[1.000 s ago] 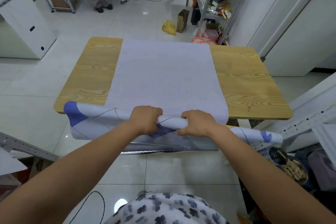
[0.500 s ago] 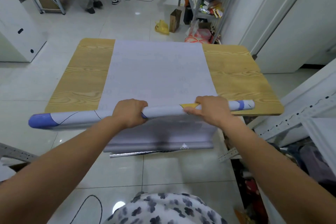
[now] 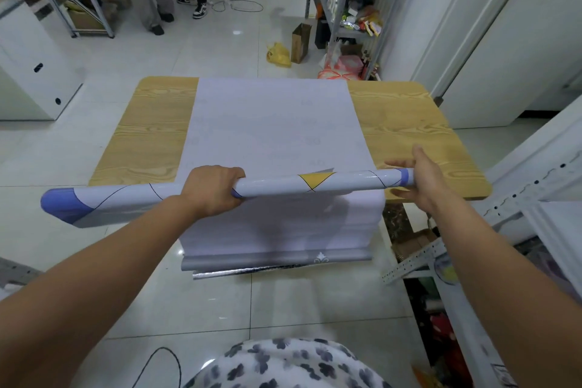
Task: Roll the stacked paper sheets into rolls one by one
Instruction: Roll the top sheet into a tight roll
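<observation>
Roll (image 3: pixel 315 183) | left hand (image 3: pixel 210 191) grips middle | right hand (image 3: pixel 422 176) spread wide at end (touching)

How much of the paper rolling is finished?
One sheet is nearly a finished roll: the left hand grips its middle while the right hand, fingers spread, squares up its end. No other finished rolls are in view. The stack of flat sheets on the table is left to roll.

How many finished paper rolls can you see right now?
1. The single roll is held level above the table's near edge, the left hand gripping its middle and the right hand open against its right end. The remaining sheets lie flat, unrolled.
</observation>
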